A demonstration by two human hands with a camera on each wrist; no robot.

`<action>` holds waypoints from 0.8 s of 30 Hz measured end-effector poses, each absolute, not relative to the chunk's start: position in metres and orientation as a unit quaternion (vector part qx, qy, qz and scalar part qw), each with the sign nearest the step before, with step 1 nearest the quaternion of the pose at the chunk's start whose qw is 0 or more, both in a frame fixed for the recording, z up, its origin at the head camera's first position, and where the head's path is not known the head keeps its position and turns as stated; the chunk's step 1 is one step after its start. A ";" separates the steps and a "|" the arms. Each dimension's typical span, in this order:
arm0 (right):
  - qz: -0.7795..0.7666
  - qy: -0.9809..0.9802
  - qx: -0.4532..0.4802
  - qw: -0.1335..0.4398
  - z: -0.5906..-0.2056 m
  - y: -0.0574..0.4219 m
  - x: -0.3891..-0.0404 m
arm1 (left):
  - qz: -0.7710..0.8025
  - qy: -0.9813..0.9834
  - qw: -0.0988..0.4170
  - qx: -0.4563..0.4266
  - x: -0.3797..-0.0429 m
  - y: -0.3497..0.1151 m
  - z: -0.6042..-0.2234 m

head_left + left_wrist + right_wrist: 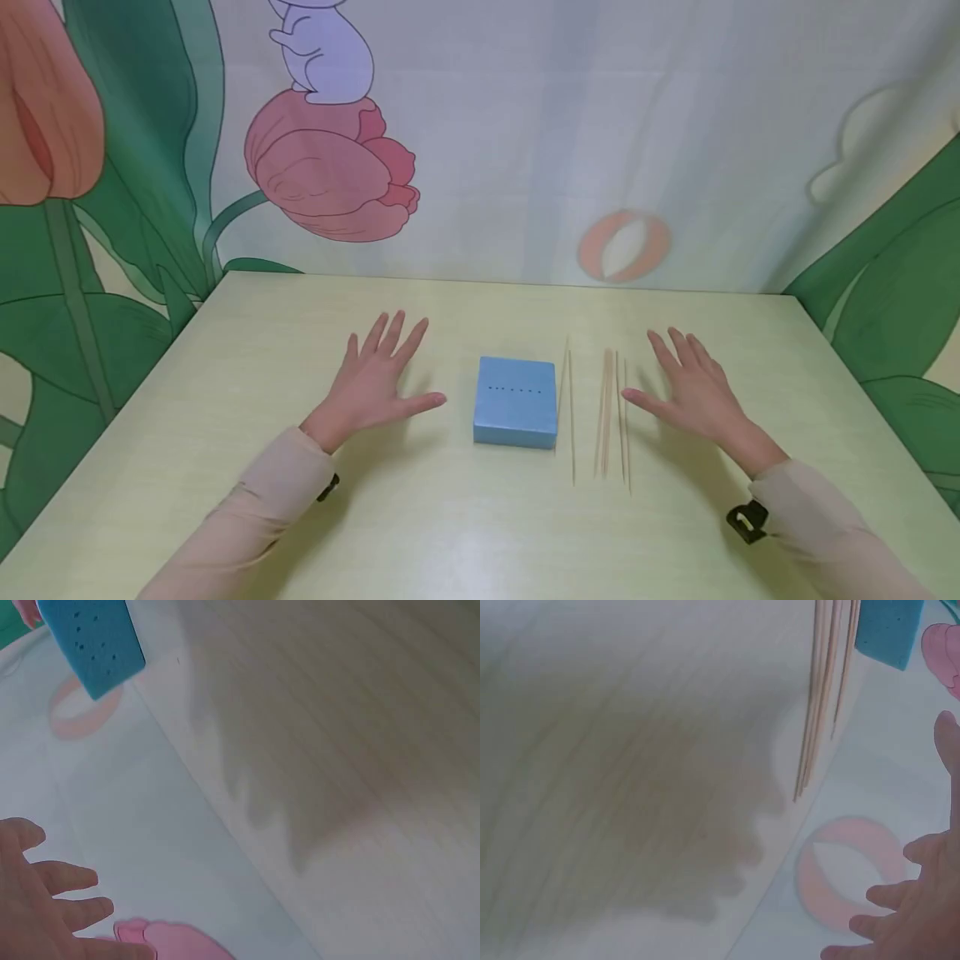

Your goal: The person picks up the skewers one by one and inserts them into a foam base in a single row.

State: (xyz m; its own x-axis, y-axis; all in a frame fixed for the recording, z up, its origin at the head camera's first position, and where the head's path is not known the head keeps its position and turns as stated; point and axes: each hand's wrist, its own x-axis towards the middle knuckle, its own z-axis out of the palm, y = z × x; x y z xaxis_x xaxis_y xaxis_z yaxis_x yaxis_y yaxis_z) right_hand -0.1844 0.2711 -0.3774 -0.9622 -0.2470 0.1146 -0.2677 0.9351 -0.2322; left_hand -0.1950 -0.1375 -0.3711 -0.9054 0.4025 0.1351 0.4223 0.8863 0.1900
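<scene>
A blue block (514, 417) with a row of small holes across its top sits mid-table. Several thin wooden sticks (606, 417) lie to its right, and a pair of sticks (572, 425) lies close along its right side. My left hand (375, 383) hovers left of the block, fingers spread, holding nothing. To the right of the sticks, my right hand (693, 387) is likewise spread with nothing in it; its thumb is over or near the rightmost stick. The left wrist view shows holes in the side of the block (97, 645) too.
The pale wooden table (480, 533) ends at a back edge against a hanging cloth (510, 150) printed with tulips, leaves and a white animal. Dark straps (748, 522) sit at the wrists.
</scene>
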 end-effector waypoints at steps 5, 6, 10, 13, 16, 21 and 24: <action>0.152 -0.976 0.155 -0.006 -0.384 0.272 -0.200 | -0.143 -0.959 -0.005 -0.246 -0.205 -0.118 -0.376; 0.160 -0.974 0.160 -0.014 -0.386 0.273 -0.203 | -0.149 -0.956 -0.019 -0.253 -0.206 -0.114 -0.377; 0.180 -0.967 0.174 -0.040 -0.395 0.277 -0.214 | -0.176 -0.941 -0.079 -0.278 -0.213 -0.102 -0.381; 0.194 -0.963 0.176 -0.062 -0.401 0.280 -0.222 | -0.201 -0.929 -0.128 -0.284 -0.218 -0.096 -0.385; 0.204 -0.960 0.168 -0.089 -0.404 0.282 -0.226 | -0.202 -0.924 -0.156 -0.285 -0.219 -0.092 -0.389; 0.192 -0.963 0.150 -0.114 -0.405 0.282 -0.228 | -0.188 -0.926 -0.158 -0.288 -0.216 -0.089 -0.390; 0.188 -0.963 0.150 -0.118 -0.407 0.282 -0.230 | -0.188 -0.928 -0.154 -0.283 -0.214 -0.090 -0.389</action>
